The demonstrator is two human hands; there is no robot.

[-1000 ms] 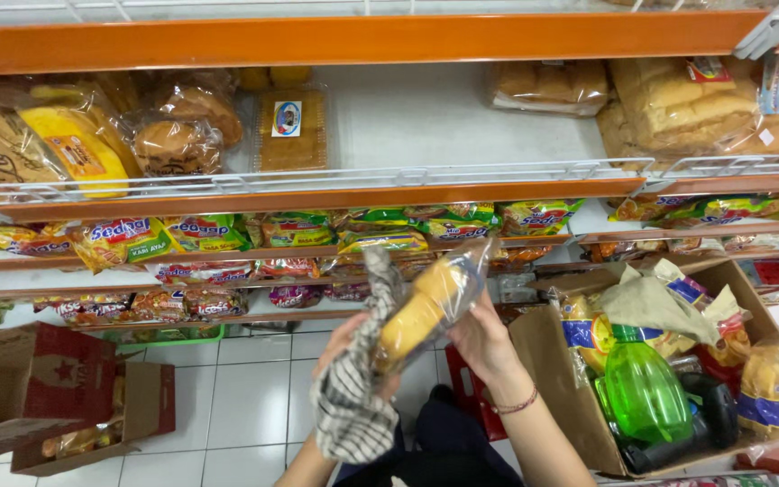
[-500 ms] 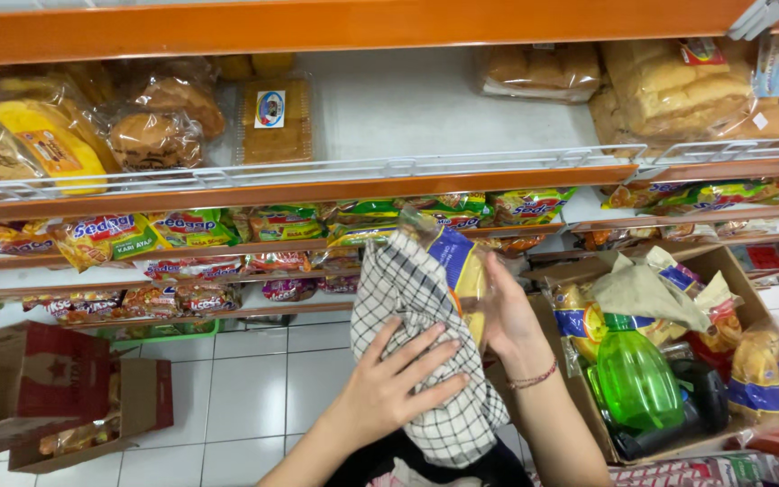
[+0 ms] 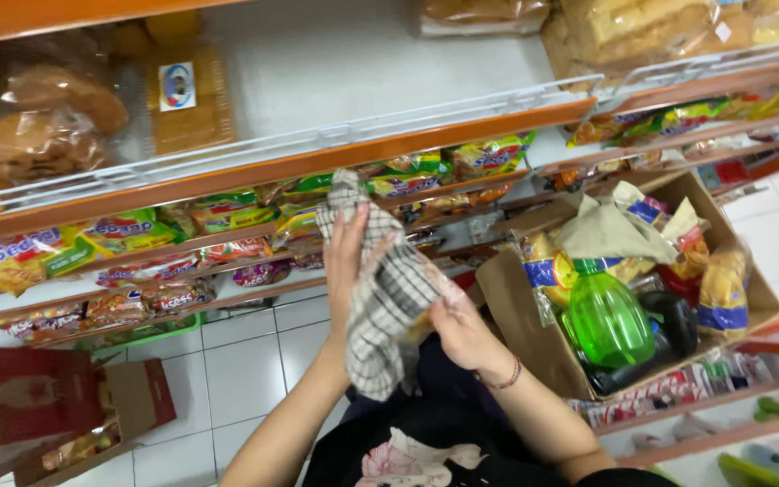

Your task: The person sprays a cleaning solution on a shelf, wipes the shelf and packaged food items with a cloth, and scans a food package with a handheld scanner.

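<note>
A checked cloth [image 3: 380, 298] is held in front of the orange-edged shelf [image 3: 317, 158], gripped by the left hand [image 3: 351, 261] from behind and by the right hand [image 3: 458, 326] below, possibly around a wrapped item. A green spray bottle [image 3: 606, 317] stands in the cardboard box [image 3: 534, 338] right of the shelf.

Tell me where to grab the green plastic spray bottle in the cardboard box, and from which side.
Judging by its pose, grip the green plastic spray bottle around its narrower upper part, coming from above through the open top of the brown cardboard box. Its wide body sits wedged between snack packets, so the sides look crowded, while the top stands exposed.
</note>
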